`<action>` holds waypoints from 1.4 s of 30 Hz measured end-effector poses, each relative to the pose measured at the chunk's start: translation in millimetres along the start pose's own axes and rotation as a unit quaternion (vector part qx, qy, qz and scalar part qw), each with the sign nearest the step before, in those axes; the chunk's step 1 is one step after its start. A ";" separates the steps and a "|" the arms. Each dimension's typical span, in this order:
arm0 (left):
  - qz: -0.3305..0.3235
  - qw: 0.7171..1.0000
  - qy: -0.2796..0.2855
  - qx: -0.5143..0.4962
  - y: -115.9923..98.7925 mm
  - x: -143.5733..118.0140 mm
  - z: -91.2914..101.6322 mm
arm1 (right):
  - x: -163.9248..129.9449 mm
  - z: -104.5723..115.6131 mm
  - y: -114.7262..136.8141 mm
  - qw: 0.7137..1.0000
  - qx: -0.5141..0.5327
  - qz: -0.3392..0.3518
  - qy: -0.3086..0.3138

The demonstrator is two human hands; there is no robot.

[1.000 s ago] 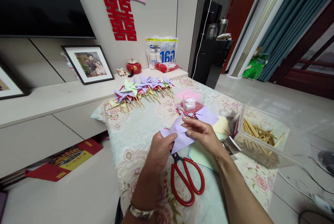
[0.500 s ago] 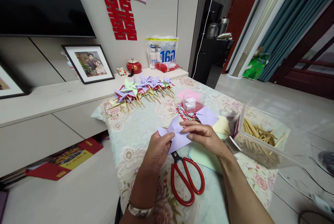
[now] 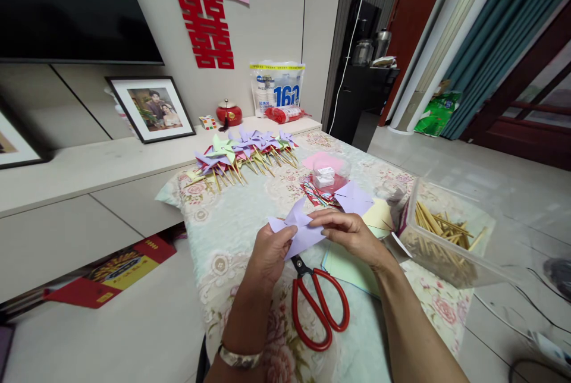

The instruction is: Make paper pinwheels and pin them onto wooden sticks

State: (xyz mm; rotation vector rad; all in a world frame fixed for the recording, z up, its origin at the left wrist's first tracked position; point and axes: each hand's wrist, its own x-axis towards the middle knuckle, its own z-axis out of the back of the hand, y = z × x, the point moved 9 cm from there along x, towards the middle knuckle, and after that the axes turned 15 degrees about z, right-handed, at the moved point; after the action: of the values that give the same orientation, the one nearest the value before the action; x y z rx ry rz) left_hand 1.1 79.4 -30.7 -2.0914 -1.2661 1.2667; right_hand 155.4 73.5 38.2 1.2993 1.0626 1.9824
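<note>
Folding a purple pinwheel blade

Red scissors (image 3: pixel 319 303) lie at 6 o'clock on the surface (image 3: pixel 223 234); left hand (image 3: pixel 270 252) and right hand (image 3: pixel 350 231) pinch the purple paper (image 3: pixel 298 229); next likely needs a stick from the box (image 3: pixel 446 234) at 3 o'clock; finished pinwheels (image 3: pixel 243 154) at 12.

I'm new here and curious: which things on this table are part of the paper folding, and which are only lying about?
In hand: folded lilac paper square, held by left hand and right hand.

Lying about: red-handled scissors, row of finished paper pinwheels, clear plastic box of wooden sticks, framed photograph.
</note>
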 end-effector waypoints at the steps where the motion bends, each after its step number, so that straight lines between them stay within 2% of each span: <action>1: 0.000 1.000 -0.001 0.000 -0.1 -0.1 0.0 | 0.2 -0.5 -0.2 1.000 0.002 0.001 0.003; 8: -0.006 1.000 0.002 0.026 -1.3 -3.5 -6.4 | -0.2 -4.3 -0.6 1.000 0.003 -0.012 0.016; 21: -0.047 0.993 -0.017 0.107 2.8 2.5 -4.0 | -0.9 -8.7 -2.4 0.997 -0.050 -0.036 0.040; 29: -0.043 0.991 -0.020 0.126 4.0 4.1 -7.1 | 4.2 -13.8 6.1 0.994 -0.081 0.014 0.071; 42: -0.057 0.987 -0.038 0.145 -2.0 -3.3 -10.0 | 8.0 -17.5 -1.1 0.989 -0.146 -0.015 0.011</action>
State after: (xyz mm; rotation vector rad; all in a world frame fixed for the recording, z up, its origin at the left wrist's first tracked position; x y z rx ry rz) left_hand 8.0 78.8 -22.5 -1.7590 -1.1364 1.3979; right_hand 136.1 74.7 37.3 1.1014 0.7608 2.0434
